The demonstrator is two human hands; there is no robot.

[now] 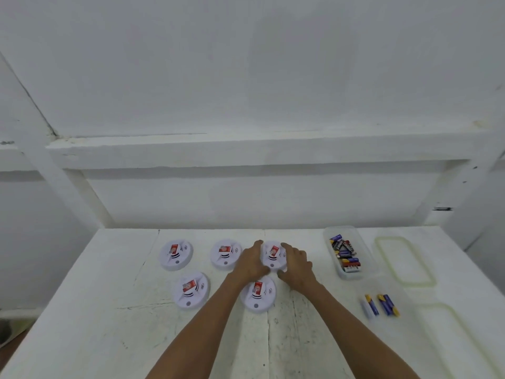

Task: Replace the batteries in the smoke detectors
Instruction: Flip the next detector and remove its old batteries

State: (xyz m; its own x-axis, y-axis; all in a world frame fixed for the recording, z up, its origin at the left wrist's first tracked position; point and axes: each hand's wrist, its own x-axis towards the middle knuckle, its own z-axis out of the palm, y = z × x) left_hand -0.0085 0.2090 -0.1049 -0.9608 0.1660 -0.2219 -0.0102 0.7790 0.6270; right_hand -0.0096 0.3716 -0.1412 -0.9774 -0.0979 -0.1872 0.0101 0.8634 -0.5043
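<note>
1. The left hand [251,262] and the right hand [296,265] both grasp the same smoke detector [274,255], one on each side of it, fingers curled round its rim.
2. This held detector sits on the white desk [109,337], at the right end of the far row.
3. Four other smoke detectors lie flat on the desk: two to the left in the far row [225,254] [176,254], and two in the near row [258,294] [191,289]. The near right one lies just below the hands, partly under the left forearm.
4. Every detector carries a red label [188,286] on top.
5. To the right of the hands stands a clear tub [340,272] holding mixed batteries [345,253].
6. Just beyond it lies a clear lid [404,261].
7. A few loose batteries [381,305], blue and yellow, lie nearer the person.
</note>
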